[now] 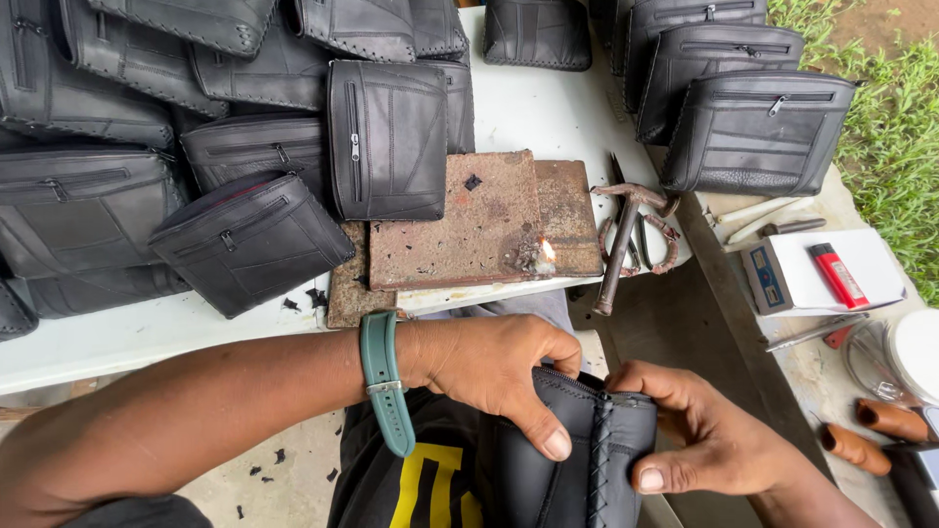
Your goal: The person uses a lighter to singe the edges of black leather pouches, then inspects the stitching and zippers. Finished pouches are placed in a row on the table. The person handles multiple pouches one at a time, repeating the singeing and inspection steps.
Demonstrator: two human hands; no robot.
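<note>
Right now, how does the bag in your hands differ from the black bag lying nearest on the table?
The held bag is gripped upright by the left hand and right hand; the table bag lies flat, untouched. The held bag shows its laced side seam; the table bag shows its front zipper. Both are black leather.

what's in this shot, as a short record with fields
left hand: left hand grips the top of a black bag, thumb pressed on its front
right hand: right hand pinches the bag's stitched side seam
wrist: teal watch on the left wrist
table: white table with a pile of black pouches
centre: rusty plates with a small flame at one edge
tools: hammer beside the plates; red lighter on a white box
background: grass at right
</note>
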